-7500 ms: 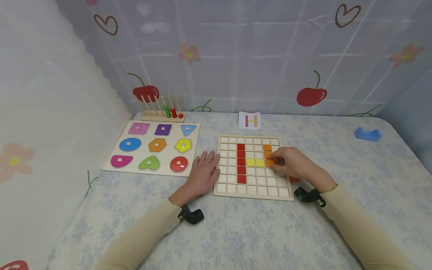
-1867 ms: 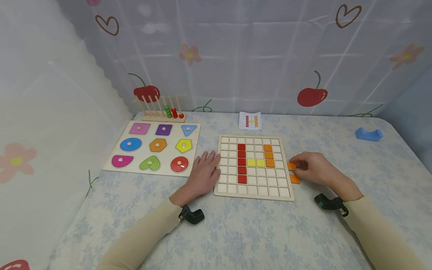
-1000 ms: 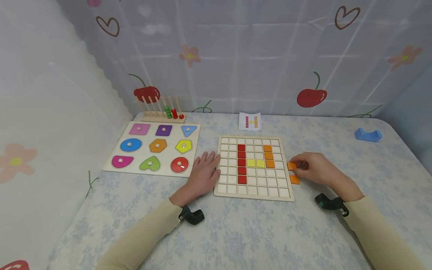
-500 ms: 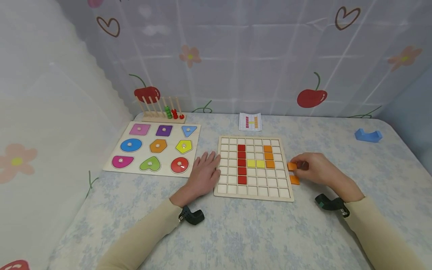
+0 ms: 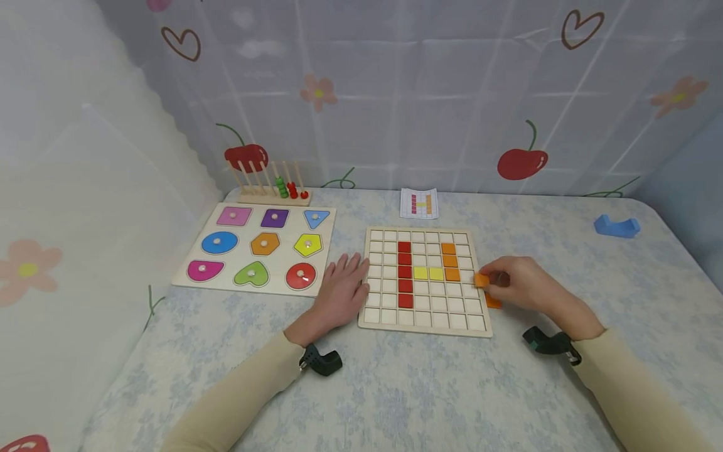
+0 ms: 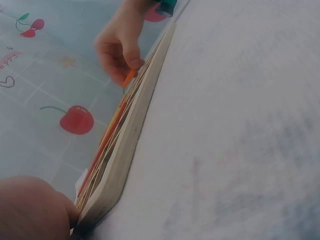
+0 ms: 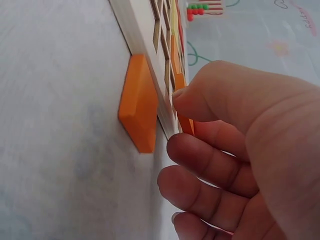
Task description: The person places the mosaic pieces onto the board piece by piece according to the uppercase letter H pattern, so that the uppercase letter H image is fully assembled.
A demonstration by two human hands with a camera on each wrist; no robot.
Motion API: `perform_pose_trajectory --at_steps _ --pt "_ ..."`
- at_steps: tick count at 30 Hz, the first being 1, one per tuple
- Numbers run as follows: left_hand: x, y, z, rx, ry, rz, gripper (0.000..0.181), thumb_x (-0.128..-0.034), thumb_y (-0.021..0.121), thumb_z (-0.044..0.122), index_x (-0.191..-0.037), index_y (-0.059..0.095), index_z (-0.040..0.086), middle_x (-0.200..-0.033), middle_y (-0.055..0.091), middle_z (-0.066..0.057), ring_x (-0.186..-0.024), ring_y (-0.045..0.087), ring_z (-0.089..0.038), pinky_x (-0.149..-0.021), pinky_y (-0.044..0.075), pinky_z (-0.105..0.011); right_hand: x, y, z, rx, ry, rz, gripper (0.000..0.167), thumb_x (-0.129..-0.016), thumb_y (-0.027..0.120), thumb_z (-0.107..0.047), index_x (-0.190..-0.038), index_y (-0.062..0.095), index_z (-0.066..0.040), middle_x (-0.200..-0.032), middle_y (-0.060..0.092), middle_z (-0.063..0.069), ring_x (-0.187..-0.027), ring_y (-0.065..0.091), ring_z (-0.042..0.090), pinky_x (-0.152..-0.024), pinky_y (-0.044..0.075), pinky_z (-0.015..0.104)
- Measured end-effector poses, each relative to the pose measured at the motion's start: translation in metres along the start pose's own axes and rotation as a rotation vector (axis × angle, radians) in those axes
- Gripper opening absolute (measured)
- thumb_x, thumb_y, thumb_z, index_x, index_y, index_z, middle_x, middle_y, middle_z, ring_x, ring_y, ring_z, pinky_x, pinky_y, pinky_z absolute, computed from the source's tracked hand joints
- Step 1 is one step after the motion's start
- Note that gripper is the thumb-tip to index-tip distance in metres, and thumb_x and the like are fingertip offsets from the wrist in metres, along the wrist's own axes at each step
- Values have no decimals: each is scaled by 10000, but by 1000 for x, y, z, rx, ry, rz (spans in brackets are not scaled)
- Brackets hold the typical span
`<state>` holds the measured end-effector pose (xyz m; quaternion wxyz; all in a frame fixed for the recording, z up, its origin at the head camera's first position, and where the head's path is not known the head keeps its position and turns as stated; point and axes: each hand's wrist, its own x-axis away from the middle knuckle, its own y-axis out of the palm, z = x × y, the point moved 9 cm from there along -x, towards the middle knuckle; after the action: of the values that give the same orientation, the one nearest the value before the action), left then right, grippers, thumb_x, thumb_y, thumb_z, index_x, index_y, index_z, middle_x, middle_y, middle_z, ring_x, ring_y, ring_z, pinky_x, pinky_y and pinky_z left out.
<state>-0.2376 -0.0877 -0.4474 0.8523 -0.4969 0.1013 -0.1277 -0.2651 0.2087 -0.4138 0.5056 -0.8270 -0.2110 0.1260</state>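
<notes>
My right hand [image 5: 522, 282] pinches an orange square tile [image 5: 481, 280] between thumb and fingers, over the right rim of the wooden grid board [image 5: 425, 328]. A second orange tile [image 7: 139, 102] lies on the cloth against the board's edge, below that hand. My left hand [image 5: 341, 290] rests flat, its fingers spread and touching the board's left edge. In the grid sit a column of several red tiles [image 5: 405, 273], two yellow tiles [image 5: 428, 273] in a row, and three orange tiles [image 5: 449, 260] in a column to their right.
A printed pattern card [image 5: 418, 203] lies behind the board. To the left is a shape puzzle board [image 5: 257, 251] with knobbed pieces, and behind it a peg stand [image 5: 271, 197] with green and red beads. A blue curved block [image 5: 616, 226] stands far right.
Earlier my right hand left the third orange tile in the grid and went to the tiles beside the board. Just now it has lifted one and moved slightly left. My left hand stays put.
</notes>
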Motion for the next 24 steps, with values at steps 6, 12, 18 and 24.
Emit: perform_pose_trajectory --at_steps 6,12,18,24 --pt "-1 1 -1 7 -2 -2 548 -1053 435 249 -1562 405 50 -1652 328 -187 -1575 191 -416 -1252 143 -624 -2 3 -8 -9 -8 -10 295 -832 774 -94 -1105 750 16 -845 684 6 -688 515 94 -587 458 222" --pt "-1 2 -2 12 -6 1 545 -1054 438 248 -1561 408 50 -1651 331 -188 -1575 193 -414 -1253 143 -623 -4 5 -16 -1 -22 -22 303 -831 769 -87 -1115 751 16 -831 672 -8 -687 496 90 -582 429 218" --pt "-1 3 -2 10 -10 1 544 -1054 443 244 -1561 408 51 -1651 332 -185 -1575 195 -413 -1254 147 -619 -7 12 -23 -20 -42 -41 300 -838 753 -57 -1127 751 23 -872 703 13 -703 513 82 -594 452 219" --pt "-1 2 -2 8 -11 -2 546 -1053 442 246 -1561 407 47 -1652 330 -188 -1575 194 -414 -1252 148 -621 -11 17 -30 -3 -59 -56 300 -845 762 -73 -1133 755 13 -853 690 -5 -699 505 85 -595 440 212"
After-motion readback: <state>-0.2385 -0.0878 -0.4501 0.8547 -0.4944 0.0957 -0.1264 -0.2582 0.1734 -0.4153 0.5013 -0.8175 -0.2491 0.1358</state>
